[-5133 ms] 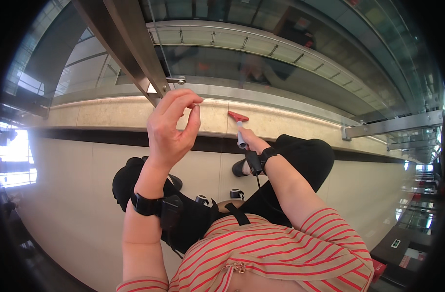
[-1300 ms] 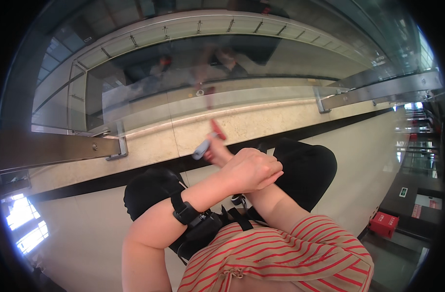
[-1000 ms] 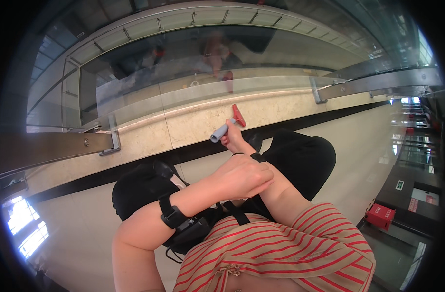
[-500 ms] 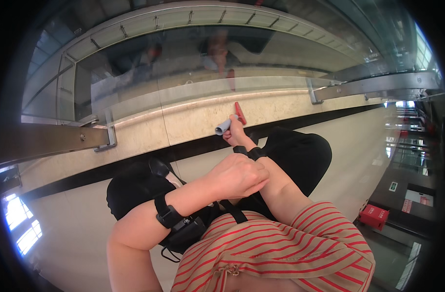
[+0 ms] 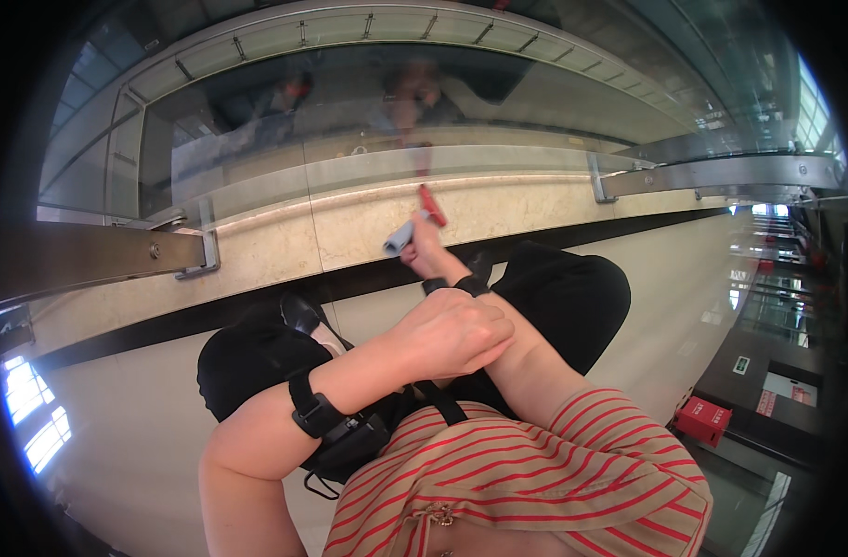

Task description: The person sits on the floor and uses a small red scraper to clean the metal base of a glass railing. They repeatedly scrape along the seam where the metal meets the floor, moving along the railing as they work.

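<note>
My right hand [image 5: 425, 245] grips the grey handle [image 5: 398, 239] of a squeegee with a red head [image 5: 432, 205]. The grey end sticks out to the left of my fist, while the red head points away from me over the beige stone ledge, close to the foot of the glass panel [image 5: 368, 172]. Whether the head touches the stone cannot be made out. Across my right forearm rests my left hand [image 5: 461, 332], its fingers curled; anything inside them is hidden. Both wrists carry black straps.
Steel brackets hold the glass at the left [image 5: 99, 267] and right [image 5: 721, 178]. Blurred reflections show in the glass. My bent knees in black trousers flank my arms. A black floor strip [image 5: 257, 295] runs along the ledge. A red box [image 5: 702, 420] stands at the far right.
My right hand has moved left with the squeegee, and its reflection shifted left too. The left hand stays on the right forearm. The view has turned slightly.
</note>
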Tool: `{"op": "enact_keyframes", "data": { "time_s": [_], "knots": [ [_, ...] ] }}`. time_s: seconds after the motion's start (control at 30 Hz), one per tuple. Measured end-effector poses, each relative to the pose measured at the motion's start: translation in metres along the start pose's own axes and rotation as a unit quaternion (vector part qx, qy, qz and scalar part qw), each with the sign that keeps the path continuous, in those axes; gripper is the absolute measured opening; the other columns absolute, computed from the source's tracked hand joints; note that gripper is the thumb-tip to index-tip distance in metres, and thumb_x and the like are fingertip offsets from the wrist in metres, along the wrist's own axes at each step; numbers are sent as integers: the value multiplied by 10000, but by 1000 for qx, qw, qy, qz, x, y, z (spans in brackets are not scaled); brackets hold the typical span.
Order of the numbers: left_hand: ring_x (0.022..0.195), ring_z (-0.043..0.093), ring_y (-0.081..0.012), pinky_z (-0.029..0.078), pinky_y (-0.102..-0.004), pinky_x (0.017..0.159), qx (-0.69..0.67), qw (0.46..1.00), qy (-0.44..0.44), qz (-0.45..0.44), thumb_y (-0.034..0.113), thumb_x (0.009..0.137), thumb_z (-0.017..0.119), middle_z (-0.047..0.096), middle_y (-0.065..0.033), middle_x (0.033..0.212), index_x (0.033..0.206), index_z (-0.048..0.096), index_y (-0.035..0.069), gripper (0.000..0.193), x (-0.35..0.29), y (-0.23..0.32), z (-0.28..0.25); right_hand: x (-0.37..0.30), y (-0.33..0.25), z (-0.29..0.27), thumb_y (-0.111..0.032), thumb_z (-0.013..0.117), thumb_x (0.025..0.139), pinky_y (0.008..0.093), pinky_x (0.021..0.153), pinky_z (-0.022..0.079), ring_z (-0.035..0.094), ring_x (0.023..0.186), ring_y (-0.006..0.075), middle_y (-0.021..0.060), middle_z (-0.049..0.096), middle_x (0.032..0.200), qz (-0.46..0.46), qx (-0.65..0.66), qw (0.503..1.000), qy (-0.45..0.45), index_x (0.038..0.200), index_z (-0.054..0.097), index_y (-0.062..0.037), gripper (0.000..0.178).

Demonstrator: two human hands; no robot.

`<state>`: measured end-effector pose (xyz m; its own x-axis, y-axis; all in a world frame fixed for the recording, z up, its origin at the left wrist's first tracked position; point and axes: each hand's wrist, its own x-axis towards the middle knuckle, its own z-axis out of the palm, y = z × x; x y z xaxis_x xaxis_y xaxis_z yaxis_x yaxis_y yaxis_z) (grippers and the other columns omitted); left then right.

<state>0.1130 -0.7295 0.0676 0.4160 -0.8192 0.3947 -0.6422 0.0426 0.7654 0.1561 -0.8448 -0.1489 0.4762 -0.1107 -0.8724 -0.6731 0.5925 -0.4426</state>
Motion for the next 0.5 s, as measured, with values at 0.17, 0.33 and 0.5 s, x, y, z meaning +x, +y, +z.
{"op": "enact_keyframes", "data": {
  "time_s": [0.17, 0.33, 0.5],
  "knots": [
    [590, 553, -280, 434, -372, 542, -4, 1000, 28, 6, 169, 779, 585, 549, -87, 616, 653, 538, 54, 177, -1, -2, 5, -5, 40, 6, -441, 385, 919, 208, 302, 181, 271, 324, 78, 72, 520, 561, 31, -47, 996, -73, 758, 388, -144, 338],
    [598, 560, -279, 438, -374, 549, 14, 1000, -11, -22, 170, 779, 583, 556, -85, 625, 658, 542, 53, 173, -5, -2, -4, 5, -24, -15, -431, 395, 913, 209, 302, 189, 274, 341, 75, 76, 553, 615, -12, -1, 1000, -1, 757, 399, -131, 339],
    [597, 559, -281, 441, -370, 550, 6, 1000, 18, 11, 164, 775, 586, 556, -86, 627, 658, 541, 42, 175, -2, -2, 1, -51, 47, 25, -382, 380, 914, 261, 313, 219, 340, 331, 114, 97, 573, 602, 31, -230, 971, -54, 764, 429, -106, 318]
  ]
}}
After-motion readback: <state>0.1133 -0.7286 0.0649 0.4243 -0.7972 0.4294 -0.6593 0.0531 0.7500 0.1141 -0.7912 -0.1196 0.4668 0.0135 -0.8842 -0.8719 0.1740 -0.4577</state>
